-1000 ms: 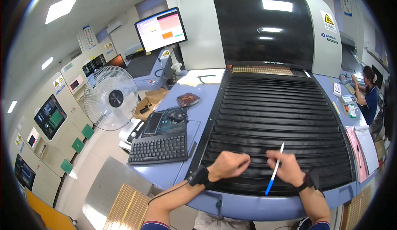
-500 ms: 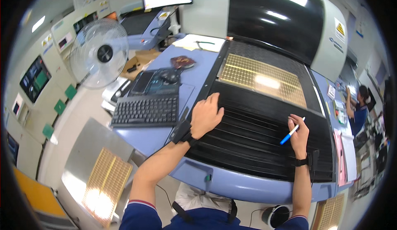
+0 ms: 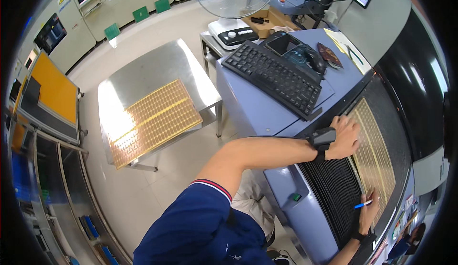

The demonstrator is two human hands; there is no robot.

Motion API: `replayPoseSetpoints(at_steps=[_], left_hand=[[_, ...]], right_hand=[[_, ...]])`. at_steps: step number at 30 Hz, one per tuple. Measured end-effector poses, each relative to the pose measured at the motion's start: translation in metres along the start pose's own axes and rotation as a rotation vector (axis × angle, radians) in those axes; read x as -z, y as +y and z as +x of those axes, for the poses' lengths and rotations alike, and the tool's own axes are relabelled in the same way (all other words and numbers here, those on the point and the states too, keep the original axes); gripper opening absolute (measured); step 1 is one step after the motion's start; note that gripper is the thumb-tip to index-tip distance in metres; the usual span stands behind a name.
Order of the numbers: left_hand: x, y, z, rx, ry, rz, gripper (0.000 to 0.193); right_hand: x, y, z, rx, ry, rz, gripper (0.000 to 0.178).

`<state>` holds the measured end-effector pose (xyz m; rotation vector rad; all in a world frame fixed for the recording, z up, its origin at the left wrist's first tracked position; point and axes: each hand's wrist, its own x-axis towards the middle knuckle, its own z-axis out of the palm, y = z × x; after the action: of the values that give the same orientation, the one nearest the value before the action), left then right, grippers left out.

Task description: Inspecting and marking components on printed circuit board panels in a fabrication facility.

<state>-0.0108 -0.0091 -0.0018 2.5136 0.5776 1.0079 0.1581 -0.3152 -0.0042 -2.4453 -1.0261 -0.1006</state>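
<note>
My left hand (image 3: pixel 344 138), with bent, separated fingers, is at the near left part of a gold gridded panel (image 3: pixel 377 155). Its fingertips meet the panel's edge; no firm grip can be made out. The panel lies on the dark bed of a machine, beside a black ribbed cover (image 3: pixel 329 188). At the panel's other near corner is my right hand (image 3: pixel 368 215), closed around a white marker with a blue end (image 3: pixel 363 204). Its fingertips reach the panel edge while the marker sticks out toward the ribbed cover.
A second gold gridded panel (image 3: pixel 152 122) lies on a metal table (image 3: pixel 143 72) at left. A keyboard (image 3: pixel 274 76), mouse (image 3: pixel 315 62) and phone (image 3: pixel 282 44) are on the blue machine top. Behind stands a fan (image 3: pixel 234 31). Another person (image 3: pixel 405 243) is at far right.
The view has swung left, bringing the metal table and its panel fully in. Both my hands have moved forward from above the ribbed cover to the panel's near edge. The marker stays in my right hand.
</note>
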Motion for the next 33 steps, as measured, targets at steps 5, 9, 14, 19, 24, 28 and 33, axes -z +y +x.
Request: replayPoseSetpoints(at_steps=[5,9,14,19,24,28,33], left_hand=[[0.019,0.020,0.011,-0.169,0.459,-0.571,0.047],[-0.001,0.008,0.000,-0.321,0.409,-0.496,0.058],[-0.004,0.001,-0.003,-0.412,0.338,-0.472,0.056],[0.008,0.026,0.005,-0.577,0.269,-0.494,0.056],[0.007,0.013,-0.004,-0.537,0.198,-0.283,0.058],[0.001,0.004,-0.006,-0.379,0.005,-0.238,0.042],[-0.009,-0.007,-0.009,-0.392,-0.197,-0.015,0.043]], right_hand=[[0.018,0.065,0.014,-0.042,0.337,0.169,0.042],[0.092,0.112,0.052,0.101,0.717,-0.468,0.047],[0.135,0.038,0.076,-0.339,0.415,-0.606,0.051],[0.110,0.064,0.057,-0.044,0.315,0.395,0.037],[0.017,-0.008,0.032,-0.430,0.134,1.423,0.035],[0.038,-0.053,0.001,-0.616,-0.258,1.517,0.045],[0.037,-0.038,-0.001,-0.329,-0.079,0.351,0.043]])
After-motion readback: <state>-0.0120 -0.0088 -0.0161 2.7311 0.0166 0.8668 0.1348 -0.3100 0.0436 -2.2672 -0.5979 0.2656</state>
